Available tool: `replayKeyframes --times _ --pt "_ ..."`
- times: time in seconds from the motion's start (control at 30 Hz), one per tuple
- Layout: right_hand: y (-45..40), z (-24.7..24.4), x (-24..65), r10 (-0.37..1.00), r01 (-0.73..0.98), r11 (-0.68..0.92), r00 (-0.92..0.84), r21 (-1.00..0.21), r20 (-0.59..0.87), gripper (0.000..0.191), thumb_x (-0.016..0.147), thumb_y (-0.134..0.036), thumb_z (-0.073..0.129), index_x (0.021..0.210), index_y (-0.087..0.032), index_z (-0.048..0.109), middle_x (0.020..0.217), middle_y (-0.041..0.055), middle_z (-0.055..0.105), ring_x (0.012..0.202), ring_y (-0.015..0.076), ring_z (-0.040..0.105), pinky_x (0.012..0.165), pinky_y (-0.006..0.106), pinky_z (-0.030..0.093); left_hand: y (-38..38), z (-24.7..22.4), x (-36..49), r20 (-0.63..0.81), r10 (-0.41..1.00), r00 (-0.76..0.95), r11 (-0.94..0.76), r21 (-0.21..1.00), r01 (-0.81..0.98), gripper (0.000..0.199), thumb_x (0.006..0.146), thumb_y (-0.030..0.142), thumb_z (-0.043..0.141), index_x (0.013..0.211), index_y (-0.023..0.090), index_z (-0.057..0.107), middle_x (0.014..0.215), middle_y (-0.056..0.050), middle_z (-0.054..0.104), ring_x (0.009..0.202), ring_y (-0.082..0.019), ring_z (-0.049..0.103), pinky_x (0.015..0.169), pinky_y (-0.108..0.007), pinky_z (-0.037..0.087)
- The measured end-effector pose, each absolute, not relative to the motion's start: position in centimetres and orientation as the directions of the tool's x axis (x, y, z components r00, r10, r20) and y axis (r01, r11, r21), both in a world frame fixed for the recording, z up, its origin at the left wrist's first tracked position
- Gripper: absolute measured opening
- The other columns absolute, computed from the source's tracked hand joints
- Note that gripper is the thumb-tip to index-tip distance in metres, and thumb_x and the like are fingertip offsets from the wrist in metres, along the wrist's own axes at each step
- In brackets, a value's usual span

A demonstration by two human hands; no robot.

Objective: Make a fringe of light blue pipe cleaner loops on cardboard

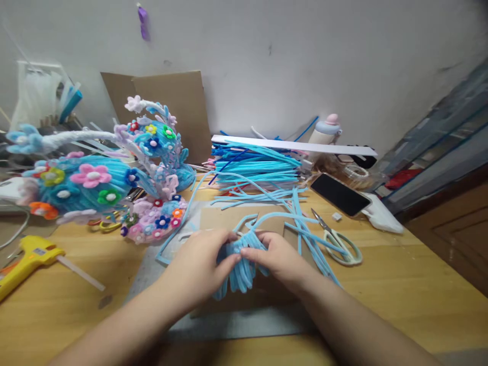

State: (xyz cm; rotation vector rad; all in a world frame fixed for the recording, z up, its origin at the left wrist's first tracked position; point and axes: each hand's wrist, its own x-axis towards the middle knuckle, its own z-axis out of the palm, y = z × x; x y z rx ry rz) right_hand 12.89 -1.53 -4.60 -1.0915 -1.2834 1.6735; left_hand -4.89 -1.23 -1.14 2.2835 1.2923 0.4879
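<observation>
1. The left hand [200, 256] has its fingers closed on the left side of a light blue bundle [241, 272] of bent fuzzy stems; its thumb lies on the front.
2. The right hand [282, 256] has its fingers closed on the right side of the same bundle, and its thumb presses near the other thumb.
3. The bundle is between the two hands, above the cardboard [263, 302], and its loops hang below the fingers.
4. To the right of the right fingers there are loose blue stems [301, 229], then the scissors [339, 246], and farther away the black phone [340, 194].
5. Beyond the fingers lies a pile of blue stems [255, 170].
6. Well to the left of the left fingers is the yellow glue gun [36, 253]; beyond it stands the flowered decoration [93, 180].
</observation>
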Motion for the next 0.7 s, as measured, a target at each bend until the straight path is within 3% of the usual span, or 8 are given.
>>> replayKeyframes --times 0.13,0.23,0.33,0.47,0.7 --pt "-1.27 -4.69 13.29 0.865 -0.206 -0.363 -0.436 -0.909 -0.247 0.023 0.068 -0.031 0.07 0.08 -0.013 0.063 0.069 0.0002 0.061 0.06 0.0097 0.053 0.058 0.021 0.041 -0.85 -0.63 -4.98 0.023 0.844 0.536 -0.428 0.631 0.647 0.011 0.082 0.029 0.056 0.082 0.019 0.062 0.08 0.0 0.065 0.079 -0.017 0.057 0.069 -0.026 0.037" --pt "-1.19 -4.85 13.5 0.866 -0.172 -0.358 -0.429 -0.918 -0.258 0.018 0.068 -0.028 0.069 0.075 -0.013 0.062 0.067 0.0 0.06 0.058 0.0084 0.051 0.056 0.02 0.039 -0.75 -0.34 -5.09 -0.006 0.833 0.554 -0.402 0.681 0.612 0.011 0.082 0.027 0.056 0.078 0.019 0.062 0.075 0.002 0.064 0.073 -0.015 0.055 0.065 -0.024 0.036" --pt "-1.24 -4.68 13.41 0.861 -0.115 -0.36 -0.425 -0.926 -0.281 0.019 0.067 -0.029 0.069 0.072 -0.012 0.062 0.068 0.0004 0.059 0.058 0.0085 0.05 0.056 0.02 0.04 -0.62 -0.34 -5.2 0.03 0.837 0.546 -0.43 0.651 0.625 0.01 0.08 0.027 0.058 0.078 0.02 0.064 0.075 0.002 0.064 0.073 -0.015 0.054 0.067 -0.026 0.034" --pt "-1.47 -4.2 12.99 0.864 -0.126 -0.357 -0.422 -0.926 -0.276 0.028 0.064 -0.03 0.072 0.084 -0.013 0.063 0.071 0.0004 0.062 0.063 0.0112 0.054 0.062 0.023 0.043 -0.5 -0.62 -5.17 0.091 0.855 0.511 -0.463 0.579 0.671 0.011 0.079 0.029 0.059 0.076 0.02 0.065 0.073 0.001 0.064 0.075 -0.018 0.053 0.069 -0.029 0.032" --pt "-1.56 -4.79 13.03 0.912 -0.02 -0.246 -0.344 -0.969 -0.225 0.026 0.066 -0.027 0.071 0.088 -0.013 0.064 0.079 0.0015 0.064 0.073 0.0139 0.055 0.07 0.026 0.043 -0.78 -0.71 -5.19 0.107 0.867 0.486 -0.447 0.597 0.667 0.01 0.079 0.027 0.059 0.074 0.019 0.062 0.072 0.002 0.063 0.074 -0.017 0.052 0.069 -0.029 0.031"
